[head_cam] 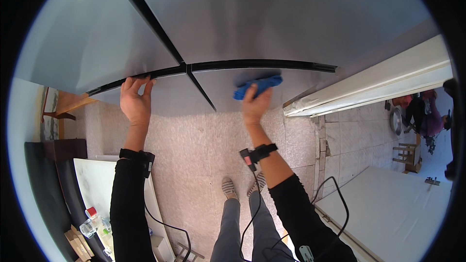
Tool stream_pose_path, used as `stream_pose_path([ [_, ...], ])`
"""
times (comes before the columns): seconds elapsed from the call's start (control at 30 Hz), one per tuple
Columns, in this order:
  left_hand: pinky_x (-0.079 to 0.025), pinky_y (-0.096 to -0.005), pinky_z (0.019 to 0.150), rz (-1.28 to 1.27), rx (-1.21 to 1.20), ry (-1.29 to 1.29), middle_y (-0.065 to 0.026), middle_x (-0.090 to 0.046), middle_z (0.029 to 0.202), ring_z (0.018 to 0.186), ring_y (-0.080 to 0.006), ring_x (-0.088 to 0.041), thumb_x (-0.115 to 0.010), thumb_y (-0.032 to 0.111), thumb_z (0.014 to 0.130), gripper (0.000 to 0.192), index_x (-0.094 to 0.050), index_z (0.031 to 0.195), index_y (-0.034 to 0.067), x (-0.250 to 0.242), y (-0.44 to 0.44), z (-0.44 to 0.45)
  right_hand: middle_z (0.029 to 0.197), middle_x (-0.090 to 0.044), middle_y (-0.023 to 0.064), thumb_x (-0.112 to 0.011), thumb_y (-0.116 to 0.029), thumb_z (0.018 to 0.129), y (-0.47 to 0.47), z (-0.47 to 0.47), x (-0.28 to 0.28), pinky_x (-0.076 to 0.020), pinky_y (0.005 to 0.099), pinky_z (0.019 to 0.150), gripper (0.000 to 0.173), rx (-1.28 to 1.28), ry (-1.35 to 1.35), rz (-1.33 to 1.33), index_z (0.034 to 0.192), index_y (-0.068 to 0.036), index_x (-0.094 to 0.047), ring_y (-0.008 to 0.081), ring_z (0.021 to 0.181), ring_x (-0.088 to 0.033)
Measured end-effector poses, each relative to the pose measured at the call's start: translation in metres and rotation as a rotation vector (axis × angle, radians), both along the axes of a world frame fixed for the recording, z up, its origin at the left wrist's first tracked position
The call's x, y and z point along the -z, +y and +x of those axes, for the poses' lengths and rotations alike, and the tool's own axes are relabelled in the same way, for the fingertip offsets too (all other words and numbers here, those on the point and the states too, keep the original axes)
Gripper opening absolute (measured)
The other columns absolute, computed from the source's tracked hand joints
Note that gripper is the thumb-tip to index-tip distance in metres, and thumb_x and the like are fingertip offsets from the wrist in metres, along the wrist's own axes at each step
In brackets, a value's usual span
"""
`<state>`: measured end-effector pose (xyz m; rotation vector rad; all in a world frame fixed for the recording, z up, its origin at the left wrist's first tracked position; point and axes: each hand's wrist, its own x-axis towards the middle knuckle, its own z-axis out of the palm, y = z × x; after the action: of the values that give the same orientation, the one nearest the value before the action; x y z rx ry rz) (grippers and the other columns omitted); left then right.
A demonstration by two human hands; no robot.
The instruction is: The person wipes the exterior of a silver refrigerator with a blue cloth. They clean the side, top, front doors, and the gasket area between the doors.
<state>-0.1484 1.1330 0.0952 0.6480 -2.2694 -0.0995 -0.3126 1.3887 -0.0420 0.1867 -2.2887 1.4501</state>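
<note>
In front of me stands a grey four-door refrigerator [276, 18] with black recessed strips [255, 64] crossing between its doors. My left hand [136, 98] has its fingertips at the strip above the lower left door [171, 94]; whether it grips the edge is hidden. In my right hand [257, 105] is a bunched blue cloth [269, 82], held against the upper part of the lower right door [218, 83]. Both wrists wear black straps, and a cable hangs from the right one.
A white table [91, 174] with plastic bottles [89, 227] stands by a dark sofa [45, 174] at left. On the right are a white door frame [382, 80], an opened white door [386, 207], a wooden stool [407, 154] and a seated person [429, 116] near a metal basin [396, 120].
</note>
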Motion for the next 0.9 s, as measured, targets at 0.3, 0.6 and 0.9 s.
stream_pose_path([
  [0.3, -0.053, -0.0340, 0.079, -0.020, 0.014, -0.004, 0.0018, -0.071, 0.095, 0.091, -0.0212, -0.065, -0.089, 0.019, 0.078, 0.019, -0.081, 0.095, 0.014, 0.004, -0.003, 0.001, 0.095, -0.067, 0.0282, -0.064, -0.017, 0.098, -0.036, 0.031, 0.036, -0.0533, 0.0515, 0.074, 0.021, -0.468, -0.296, -0.104, 0.101, 0.003, -0.061, 0.0482, 0.085, -0.066],
  [0.6, -0.053, -0.0330, 0.080, -0.001, -0.005, 0.016, 0.0036, -0.071, 0.094, 0.092, -0.0198, -0.066, -0.089, 0.019, 0.078, 0.019, -0.082, 0.094, 0.014, 0.003, 0.000, 0.001, 0.110, -0.066, 0.0430, -0.048, -0.032, 0.098, 0.090, -0.106, 0.095, -0.0504, 0.0523, 0.094, 0.055, 0.438, -0.415, -0.090, 0.103, 0.022, -0.060, 0.0541, 0.104, -0.066],
  [0.9, -0.053, -0.0327, 0.084, 0.023, -0.011, 0.029, 0.0014, -0.071, 0.097, 0.094, -0.0202, -0.067, -0.089, 0.017, 0.078, 0.021, -0.082, 0.097, 0.013, 0.008, -0.002, 0.000, 0.118, -0.064, 0.0359, -0.053, -0.009, 0.096, -0.008, -0.021, 0.113, -0.0438, 0.0541, 0.105, 0.037, 0.094, -0.241, 0.098, 0.123, 0.016, -0.055, 0.0519, 0.106, -0.062],
])
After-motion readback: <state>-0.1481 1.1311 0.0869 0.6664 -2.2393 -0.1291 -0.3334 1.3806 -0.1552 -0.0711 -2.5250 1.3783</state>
